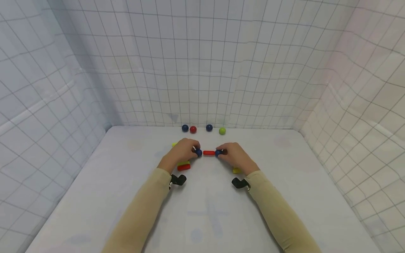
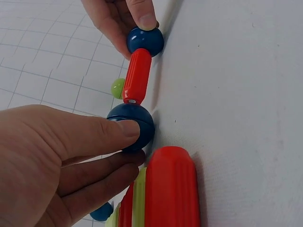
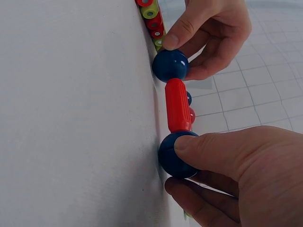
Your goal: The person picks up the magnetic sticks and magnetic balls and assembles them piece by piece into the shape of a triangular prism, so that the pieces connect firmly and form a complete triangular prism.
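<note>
My left hand (image 1: 182, 150) pinches a dark blue ball (image 2: 147, 126) between thumb and fingers. Opposite it, my right hand (image 1: 235, 155) grips a second blue ball (image 3: 173, 164) the same way. Between the two balls lies a short red ribbed rod (image 1: 209, 153), low over the white tabletop. One end of the rod meets the right hand's ball. Its other end, with a small metal tip showing in the left wrist view, points at the left hand's ball, and the head view shows a narrow gap there.
Along the back edge sit a blue ball (image 1: 185, 128), a red ball (image 1: 193, 129), another blue ball (image 1: 209, 128) and a green ball (image 1: 222, 131). A row of red and green rods (image 1: 184, 167) lies by my left wrist. A yellow rod (image 1: 236, 170) is partly under my right hand.
</note>
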{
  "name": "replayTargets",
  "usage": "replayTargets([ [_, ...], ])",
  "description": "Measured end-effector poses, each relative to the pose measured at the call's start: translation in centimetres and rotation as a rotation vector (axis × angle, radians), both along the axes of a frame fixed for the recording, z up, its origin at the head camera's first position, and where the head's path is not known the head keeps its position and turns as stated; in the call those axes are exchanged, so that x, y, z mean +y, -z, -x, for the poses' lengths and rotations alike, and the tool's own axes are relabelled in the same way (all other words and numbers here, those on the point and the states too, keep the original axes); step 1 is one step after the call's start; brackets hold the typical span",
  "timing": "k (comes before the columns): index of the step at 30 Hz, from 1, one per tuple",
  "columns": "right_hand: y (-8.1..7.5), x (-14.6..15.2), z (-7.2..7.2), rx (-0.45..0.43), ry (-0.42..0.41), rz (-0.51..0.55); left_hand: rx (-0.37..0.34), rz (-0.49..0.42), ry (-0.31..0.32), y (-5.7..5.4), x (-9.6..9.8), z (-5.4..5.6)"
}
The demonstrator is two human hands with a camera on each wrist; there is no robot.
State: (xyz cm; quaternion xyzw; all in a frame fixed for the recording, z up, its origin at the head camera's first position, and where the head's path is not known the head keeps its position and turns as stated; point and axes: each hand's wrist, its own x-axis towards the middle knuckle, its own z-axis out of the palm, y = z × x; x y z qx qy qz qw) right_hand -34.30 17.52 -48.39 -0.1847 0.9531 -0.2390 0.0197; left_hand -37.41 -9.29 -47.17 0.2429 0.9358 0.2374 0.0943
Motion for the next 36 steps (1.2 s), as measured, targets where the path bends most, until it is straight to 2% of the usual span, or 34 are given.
replayTargets([
  [12, 0.2, 0.0, 0.3, -0.019, -0.001, 0.016, -0.005, -0.008, 0.017, 0.1, 0.2, 0.3],
  [22, 0.2, 0.6, 0.4, -0.045, -0.019, 0.073, -0.008, -0.021, 0.013, 0.0, 0.3, 0.1],
  [26, 0.1, 0.8, 0.5, -0.041, -0.034, 0.072, 0.026, -0.032, 0.008, -0.2, 0.0, 0.1],
  [31, 0.0, 0.7, 0.5, -0.034, -0.037, 0.076, 0.106, -0.036, 0.014, -0.9, -0.6, -0.1],
  [36, 0.0, 0.5, 0.4, -0.027, -0.03, 0.079, 0.095, -0.032, -0.008, -1.6, -1.5, -0.8],
])
